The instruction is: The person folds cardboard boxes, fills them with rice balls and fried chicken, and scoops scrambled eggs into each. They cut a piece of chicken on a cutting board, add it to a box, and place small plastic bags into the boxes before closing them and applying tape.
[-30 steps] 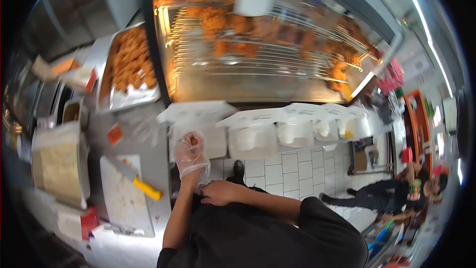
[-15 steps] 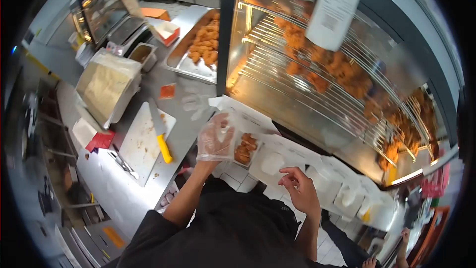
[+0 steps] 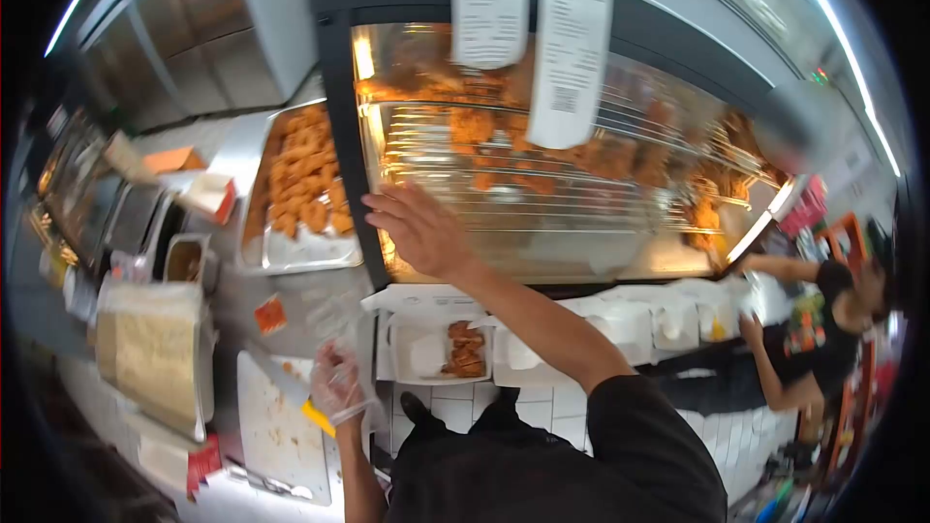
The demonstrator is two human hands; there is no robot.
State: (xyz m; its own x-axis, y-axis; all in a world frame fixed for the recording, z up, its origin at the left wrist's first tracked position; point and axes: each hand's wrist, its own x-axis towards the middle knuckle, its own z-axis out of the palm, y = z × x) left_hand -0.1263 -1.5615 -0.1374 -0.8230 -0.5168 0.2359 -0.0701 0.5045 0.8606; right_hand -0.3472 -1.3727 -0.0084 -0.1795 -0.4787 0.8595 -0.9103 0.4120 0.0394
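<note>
Chicken sits in one open box; others wait. Right hand reaches mid-frame, fingers spread; gloved left hand is loosely curled, empty.

An open takeout box lies before the display case, with a cutting board to its left.
</note>
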